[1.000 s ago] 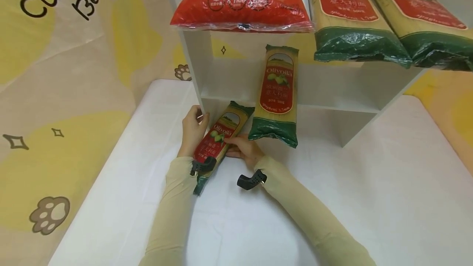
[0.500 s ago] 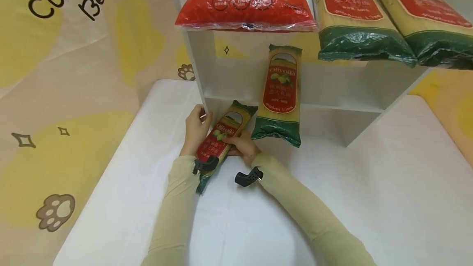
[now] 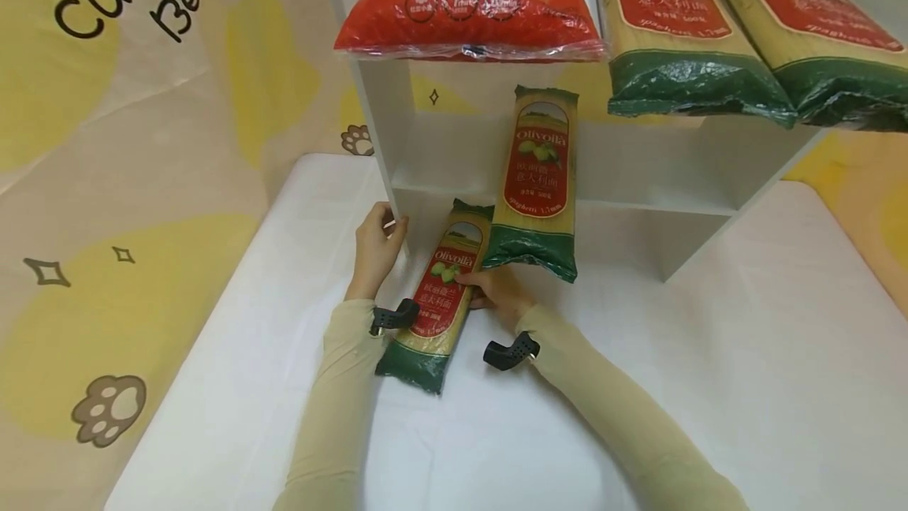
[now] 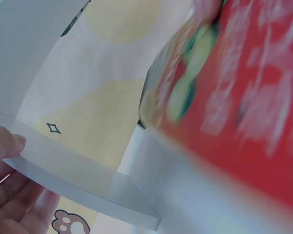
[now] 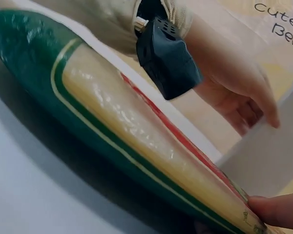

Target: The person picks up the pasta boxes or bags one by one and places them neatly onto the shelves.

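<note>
My left hand [image 3: 374,249] grips the front edge of the white shelf's left side panel [image 3: 376,124], low down. In the left wrist view the thumb lies on one face of that panel [image 4: 88,178] and the fingers on the other. A spaghetti pack [image 3: 441,302] with a red label and green ends slants at the shelf's lower opening. My right hand [image 3: 500,294] holds it by its right edge, thumb on the front. The right wrist view shows the pack's side [image 5: 136,131] over the white surface, with the thumb at the far end; the other fingers are mostly hidden.
A second spaghetti pack [image 3: 539,164] leans on the middle shelf, its lower end jutting forward. Above sit a red-and-clear bag [image 3: 468,14] and two more spaghetti packs, [image 3: 674,14] all overhanging the front. A patterned cloth [image 3: 163,180] hangs behind the white table [image 3: 780,385].
The held spaghetti pack has shifted right and turned more upright, its lower end coming out from behind the left wrist. My right hand has moved right with it; the left hand stays on the panel.
</note>
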Demonstrator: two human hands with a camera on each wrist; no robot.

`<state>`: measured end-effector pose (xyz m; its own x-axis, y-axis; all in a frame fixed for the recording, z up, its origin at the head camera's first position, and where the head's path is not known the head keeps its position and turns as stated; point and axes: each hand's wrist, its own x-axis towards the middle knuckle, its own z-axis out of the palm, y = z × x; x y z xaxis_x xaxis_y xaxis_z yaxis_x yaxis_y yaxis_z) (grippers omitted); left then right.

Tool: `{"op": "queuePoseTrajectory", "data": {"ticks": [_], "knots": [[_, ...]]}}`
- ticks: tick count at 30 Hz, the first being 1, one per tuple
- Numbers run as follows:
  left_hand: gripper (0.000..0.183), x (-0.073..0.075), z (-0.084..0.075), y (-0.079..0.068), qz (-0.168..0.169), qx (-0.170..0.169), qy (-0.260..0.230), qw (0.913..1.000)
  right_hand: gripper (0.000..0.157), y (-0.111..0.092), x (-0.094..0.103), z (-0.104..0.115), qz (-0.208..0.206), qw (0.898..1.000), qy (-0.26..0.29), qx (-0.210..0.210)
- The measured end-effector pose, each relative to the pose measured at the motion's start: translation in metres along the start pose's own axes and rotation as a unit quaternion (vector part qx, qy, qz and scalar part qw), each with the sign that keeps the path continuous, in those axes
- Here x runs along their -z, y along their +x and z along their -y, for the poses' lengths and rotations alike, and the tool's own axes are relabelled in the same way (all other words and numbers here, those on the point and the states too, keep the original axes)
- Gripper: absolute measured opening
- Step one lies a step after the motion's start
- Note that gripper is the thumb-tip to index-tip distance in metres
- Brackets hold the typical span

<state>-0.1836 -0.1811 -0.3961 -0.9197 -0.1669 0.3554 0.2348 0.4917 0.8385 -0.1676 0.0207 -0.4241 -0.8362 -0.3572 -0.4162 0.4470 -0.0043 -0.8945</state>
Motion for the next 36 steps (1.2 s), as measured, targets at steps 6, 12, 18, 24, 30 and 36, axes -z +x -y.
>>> {"op": "queuePoseTrajectory", "data": {"ticks": [6,12,18,24,30,36], "knots": [[0.022,0.001,0.000,0.000,0.006,0.009,0.002,0.9999,0.058,-0.018,0.032,-0.004,-0.003,1.000,-0.025,0.008],[0.021,0.000,0.001,-0.001,0.000,0.012,0.005,0.9999,0.057,-0.038,0.064,-0.010,0.001,0.999,-0.028,0.019],[0.020,-0.001,0.000,0.000,0.002,0.008,0.006,0.9999,0.059,-0.053,0.085,-0.014,-0.014,0.999,-0.029,0.026],[0.020,-0.002,0.000,0.000,-0.005,0.002,0.000,1.0000,0.058,-0.062,0.090,-0.014,-0.034,0.994,-0.103,0.021],[0.020,-0.002,0.001,-0.001,0.000,0.006,-0.005,1.0000,0.056,-0.074,0.098,-0.017,-0.010,0.989,-0.143,0.030],[0.019,-0.002,0.001,0.000,-0.004,0.004,-0.004,1.0000,0.056,-0.090,0.103,-0.022,-0.001,0.996,-0.085,0.029]]}}
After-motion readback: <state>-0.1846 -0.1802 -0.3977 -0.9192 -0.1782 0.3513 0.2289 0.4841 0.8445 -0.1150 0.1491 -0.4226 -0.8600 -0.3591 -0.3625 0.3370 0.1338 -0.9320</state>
